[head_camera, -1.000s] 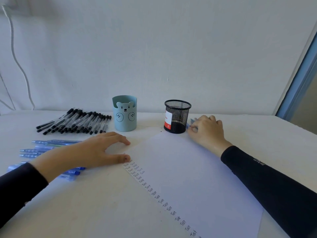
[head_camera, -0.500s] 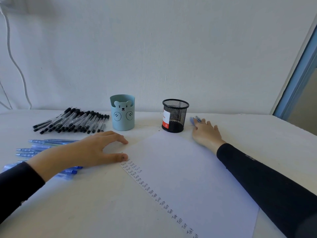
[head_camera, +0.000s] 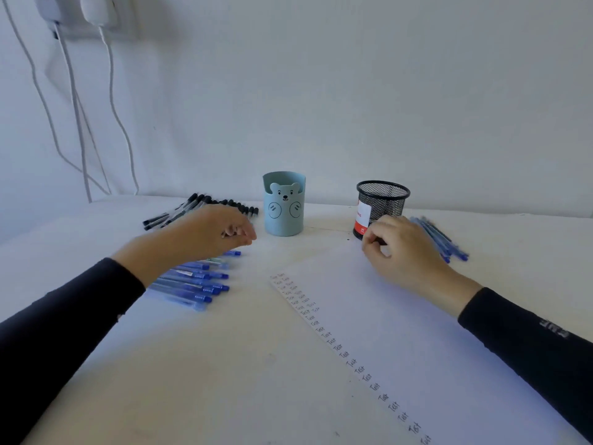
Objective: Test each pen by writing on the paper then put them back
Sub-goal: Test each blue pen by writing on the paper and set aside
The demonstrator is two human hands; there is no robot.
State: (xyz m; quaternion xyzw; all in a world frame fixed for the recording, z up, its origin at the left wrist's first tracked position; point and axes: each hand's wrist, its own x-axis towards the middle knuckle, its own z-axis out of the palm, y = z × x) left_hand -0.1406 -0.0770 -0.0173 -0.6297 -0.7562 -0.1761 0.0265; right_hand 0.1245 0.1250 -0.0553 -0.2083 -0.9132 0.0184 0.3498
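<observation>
Tabletop, between pens: left hand and right hand empty, fingers loosely curled; probably next, grab left-pile blue pen, scribble on paper.

We've got a plain white wall filling 12 o'clock, in soft cool light. At 11 o'clock two white plug adapters sit on it, with cables hanging to the table's far edge. A white table spans 9 to 3.
</observation>
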